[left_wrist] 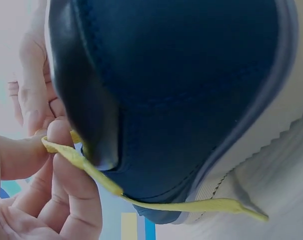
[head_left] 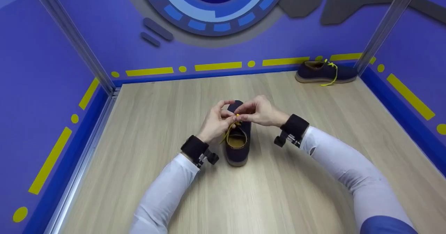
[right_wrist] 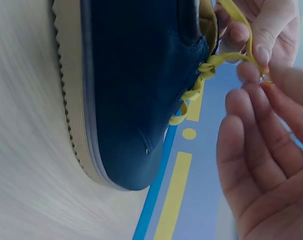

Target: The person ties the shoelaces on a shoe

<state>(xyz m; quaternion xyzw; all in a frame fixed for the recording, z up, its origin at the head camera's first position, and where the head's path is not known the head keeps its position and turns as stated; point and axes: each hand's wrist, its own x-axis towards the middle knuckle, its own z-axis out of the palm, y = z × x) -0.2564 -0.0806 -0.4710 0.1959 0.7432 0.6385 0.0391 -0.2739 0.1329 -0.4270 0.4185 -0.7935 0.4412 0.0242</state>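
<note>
A dark navy shoe [head_left: 237,157] with a yellow lace [left_wrist: 201,205] stands on the table, toe pointing away from me. Over its tongue, my left hand [head_left: 215,122] pinches a loop of that lace between thumb and fingertip. From the other side my right hand [head_left: 263,112] meets it, thumb and index fingertip closed on the lace. In the right wrist view the fingertips of both hands come together around the lace beside the eyelets. A loose lace end hangs along the shoe's side in the left wrist view.
A second navy shoe [head_left: 322,73] with a yellow lace lies against the back wall at the right corner. Blue printed panels [head_left: 104,28] with metal corner posts [head_left: 71,28] enclose the wooden table [head_left: 156,119] at the back and sides.
</note>
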